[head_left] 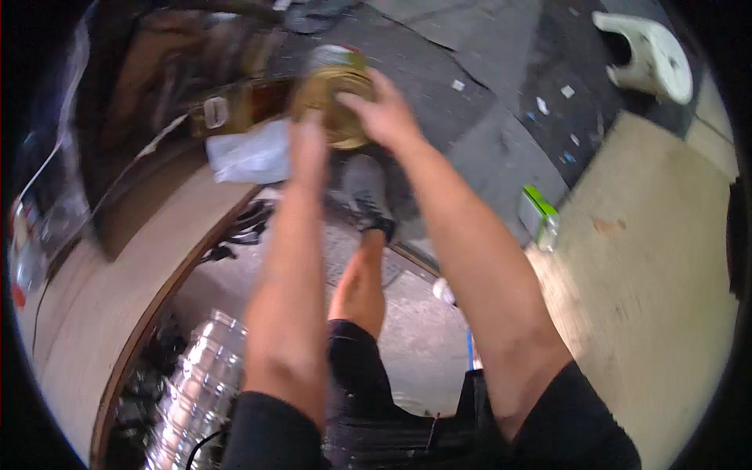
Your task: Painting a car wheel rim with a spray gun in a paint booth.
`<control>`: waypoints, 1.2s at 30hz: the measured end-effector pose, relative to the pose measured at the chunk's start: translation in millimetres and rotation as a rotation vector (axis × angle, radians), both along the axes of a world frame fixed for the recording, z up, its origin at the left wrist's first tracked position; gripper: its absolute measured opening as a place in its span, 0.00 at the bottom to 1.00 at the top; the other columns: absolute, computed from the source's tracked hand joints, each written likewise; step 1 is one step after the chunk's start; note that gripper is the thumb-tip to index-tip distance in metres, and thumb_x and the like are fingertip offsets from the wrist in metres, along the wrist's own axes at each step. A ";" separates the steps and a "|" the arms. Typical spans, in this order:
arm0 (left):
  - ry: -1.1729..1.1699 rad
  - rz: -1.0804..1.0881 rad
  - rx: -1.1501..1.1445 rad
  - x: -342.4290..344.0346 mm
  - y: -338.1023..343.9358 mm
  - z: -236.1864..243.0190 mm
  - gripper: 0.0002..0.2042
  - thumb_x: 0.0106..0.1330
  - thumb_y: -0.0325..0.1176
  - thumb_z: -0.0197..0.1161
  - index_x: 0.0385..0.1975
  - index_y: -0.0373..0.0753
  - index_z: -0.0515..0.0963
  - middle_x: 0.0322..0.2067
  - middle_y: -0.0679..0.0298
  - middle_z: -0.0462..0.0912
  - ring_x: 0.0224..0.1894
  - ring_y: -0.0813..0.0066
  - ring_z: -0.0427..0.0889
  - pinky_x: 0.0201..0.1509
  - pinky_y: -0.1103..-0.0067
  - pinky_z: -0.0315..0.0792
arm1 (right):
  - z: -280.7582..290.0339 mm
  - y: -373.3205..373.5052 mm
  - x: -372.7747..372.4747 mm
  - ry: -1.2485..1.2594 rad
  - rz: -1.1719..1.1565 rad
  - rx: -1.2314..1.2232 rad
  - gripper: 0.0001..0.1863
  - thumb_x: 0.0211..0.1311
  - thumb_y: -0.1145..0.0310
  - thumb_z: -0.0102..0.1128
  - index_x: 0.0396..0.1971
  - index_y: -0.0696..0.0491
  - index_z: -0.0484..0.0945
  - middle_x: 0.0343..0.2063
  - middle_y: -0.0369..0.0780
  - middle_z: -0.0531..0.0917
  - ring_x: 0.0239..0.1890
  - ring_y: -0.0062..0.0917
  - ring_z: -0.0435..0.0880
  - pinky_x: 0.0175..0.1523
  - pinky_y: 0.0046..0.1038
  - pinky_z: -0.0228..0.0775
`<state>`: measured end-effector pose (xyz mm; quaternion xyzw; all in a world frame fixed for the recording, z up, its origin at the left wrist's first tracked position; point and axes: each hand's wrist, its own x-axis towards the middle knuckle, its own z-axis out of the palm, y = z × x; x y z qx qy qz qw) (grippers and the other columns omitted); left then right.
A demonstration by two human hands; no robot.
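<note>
Out ahead at arm's length, both my hands grip a gold-coloured round tin [338,90], blurred by motion. Its far side shows white, red and green patches. My left hand [309,145] is pressed to the tin's near left side, its fingers smeared. On the right side lies my right hand [384,113], thumb across the gold face and fingers wrapped round the edge. Just left of the tin are a crumpled white plastic bag [251,154] and a gold-brown box [223,115]. Below it, my grey shoe [364,188] stands on the floor.
Dark grey mats [478,117] with paper scraps cover the floor ahead. A white plastic stool [658,59] lies at the far right. A green-and-white box [537,213] sits by a wooden board [650,274]. Shiny stacked containers [200,376] stand lower left, beside a wooden edge [168,254].
</note>
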<state>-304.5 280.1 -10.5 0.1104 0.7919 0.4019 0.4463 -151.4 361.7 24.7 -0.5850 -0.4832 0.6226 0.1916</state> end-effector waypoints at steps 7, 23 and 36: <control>-0.133 -0.144 -0.172 -38.6 16.1 20.5 0.23 0.75 0.38 0.58 0.67 0.38 0.69 0.64 0.56 0.74 0.60 0.64 0.79 0.61 0.67 0.75 | 13.2 -93.4 131.0 -0.397 -0.003 0.451 0.46 0.52 0.49 0.77 0.68 0.56 0.71 0.67 0.52 0.73 0.71 0.48 0.70 0.76 0.46 0.58; 0.021 -0.952 -0.704 -14.7 -348.5 178.8 0.20 0.70 0.32 0.65 0.61 0.37 0.78 0.50 0.55 0.87 0.51 0.65 0.87 0.55 0.71 0.79 | -26.3 -188.5 415.2 -1.029 0.054 -0.024 0.50 0.50 0.68 0.80 0.72 0.50 0.60 0.58 0.55 0.80 0.57 0.53 0.82 0.60 0.46 0.76; -0.251 -0.829 -0.629 9.5 -350.1 343.4 0.22 0.69 0.43 0.63 0.60 0.41 0.80 0.54 0.54 0.86 0.55 0.57 0.87 0.61 0.67 0.78 | 344.9 -128.1 357.2 -0.755 0.194 -0.067 0.52 0.48 0.75 0.79 0.73 0.52 0.58 0.58 0.58 0.80 0.60 0.51 0.82 0.65 0.42 0.75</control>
